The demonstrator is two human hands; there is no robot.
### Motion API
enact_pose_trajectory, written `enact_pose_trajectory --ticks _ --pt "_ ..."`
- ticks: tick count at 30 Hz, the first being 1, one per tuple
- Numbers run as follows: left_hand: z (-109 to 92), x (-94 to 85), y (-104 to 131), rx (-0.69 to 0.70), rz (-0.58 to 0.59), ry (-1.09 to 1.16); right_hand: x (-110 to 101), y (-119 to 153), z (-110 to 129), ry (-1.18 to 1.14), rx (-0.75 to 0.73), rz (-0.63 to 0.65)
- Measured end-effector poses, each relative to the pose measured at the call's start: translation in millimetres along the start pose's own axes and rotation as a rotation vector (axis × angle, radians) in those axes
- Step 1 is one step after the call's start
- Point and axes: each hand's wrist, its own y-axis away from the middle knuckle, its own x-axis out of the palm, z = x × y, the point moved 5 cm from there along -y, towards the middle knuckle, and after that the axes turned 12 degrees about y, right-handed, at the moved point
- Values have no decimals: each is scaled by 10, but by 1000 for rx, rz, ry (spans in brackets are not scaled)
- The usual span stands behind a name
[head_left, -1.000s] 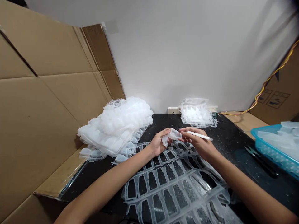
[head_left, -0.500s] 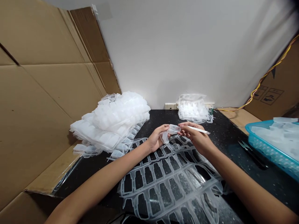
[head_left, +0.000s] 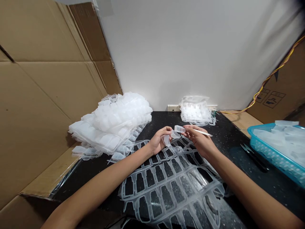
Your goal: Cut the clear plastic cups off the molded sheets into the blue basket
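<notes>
My left hand (head_left: 161, 140) is closed around a few small translucent plastic pieces (head_left: 167, 140), their ends sticking out past the fingertips. Close beside it, my right hand (head_left: 195, 136) pinches another small translucent piece (head_left: 179, 128) by its right end. A slim white pen-like tool (head_left: 203, 132) also sits in the right hand, pointing right; its tip is hidden. Beneath both hands spreads a translucent plastic frame (head_left: 164, 184) with rows of openings, lying on the black speckled table.
A tall heap of translucent moulded sheets (head_left: 114, 124) stands at left, by a cardboard wall (head_left: 47, 82). Another stack (head_left: 196, 109) leans near the back wall. At right are black-handled snips (head_left: 254, 157) and a blue basket (head_left: 274, 149) of loose pieces.
The piece in my right hand has lifted slightly and now shows apart from those in my left hand. The view has shifted a little; the tool stays in my right hand.
</notes>
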Motion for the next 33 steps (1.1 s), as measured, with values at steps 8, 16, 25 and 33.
enact_pose_trajectory --ticks 8,16,25,33 --pt "-13 24 17 16 0 12 54 19 -138 -36 68 21" --pt "-20 20 19 34 -17 12 142 94 -104 -68 123 153" --pt "-1 -34 3 40 -64 68 182 116 -133 -76 100 134" --pt "-18 -43 -24 35 -87 162 169 119 -161 -87 79 46"
